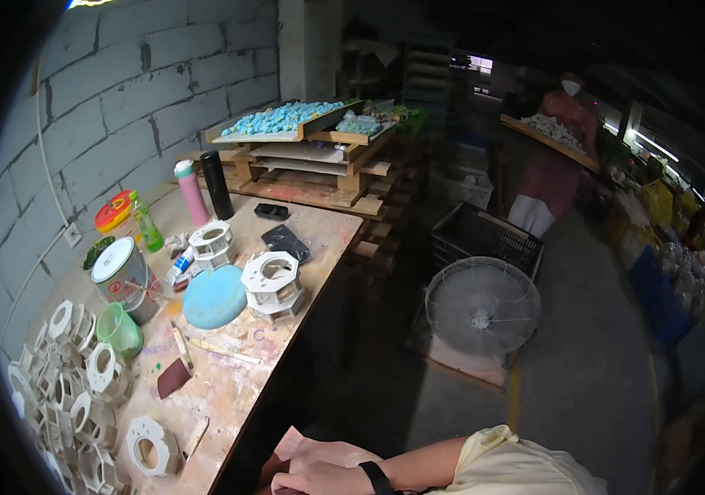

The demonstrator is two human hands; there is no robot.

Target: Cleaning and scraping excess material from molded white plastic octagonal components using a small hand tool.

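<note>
My right hand (pixel 317 478) is at the bottom edge, its forearm coming in from the right with a black wristband and a pale yellow sleeve. Its fingers are curled, but the frame's edge cuts off whatever they hold. A piece of pink material (pixel 332 452) lies right behind the hand; whether it is cloth or a sheet I cannot tell. My left hand cannot be made out; a dim brownish shape beside the pink material is too dark to name. On the table (pixel 233 375) to the left, the nearest white octagonal frame (pixel 153 446) lies beside a thin brush-like tool (pixel 197 438).
More white octagonal frames (pixel 105 369) pile up at the left. A blue disc (pixel 215 297), green cup (pixel 120 330), paint can (pixel 124 276) and bottles share the table. A floor fan (pixel 482 305) and black crate (pixel 484 235) stand right. Beyond, a masked person carries a tray (pixel 550 142).
</note>
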